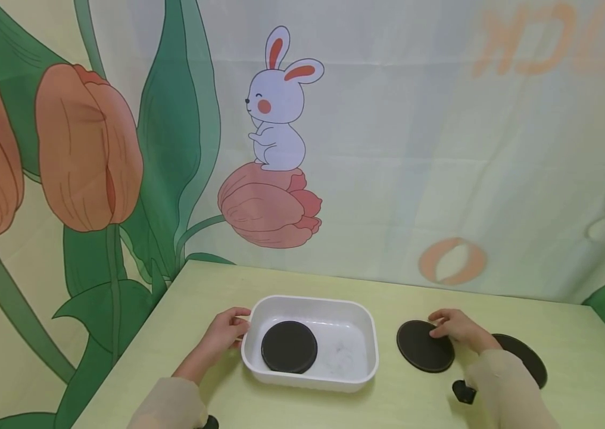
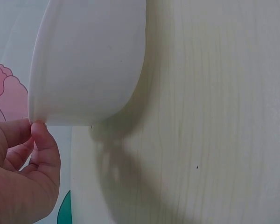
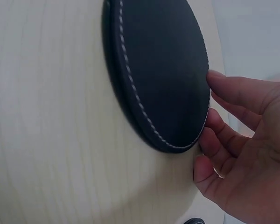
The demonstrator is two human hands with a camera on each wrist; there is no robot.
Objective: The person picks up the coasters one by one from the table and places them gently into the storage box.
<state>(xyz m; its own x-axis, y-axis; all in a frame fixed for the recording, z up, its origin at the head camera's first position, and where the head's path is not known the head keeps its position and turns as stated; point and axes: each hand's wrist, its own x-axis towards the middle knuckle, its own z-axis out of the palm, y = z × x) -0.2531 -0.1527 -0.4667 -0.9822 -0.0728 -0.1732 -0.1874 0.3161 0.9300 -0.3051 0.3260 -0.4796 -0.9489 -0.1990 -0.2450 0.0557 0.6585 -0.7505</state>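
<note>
On the pale desk (image 1: 415, 405), the left hand (image 1: 225, 329) pinched the tray (image 1: 310, 381); to its right, the right hand (image 1: 457, 329) pinched a disc (image 1: 423, 348). Pickup seemed underway, any lift unclear; the next move apparently called for firm raising.

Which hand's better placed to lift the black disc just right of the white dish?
Likely the right hand: it holds the black disc at its edge, while the left hand grips the white dish at its left end.
</note>
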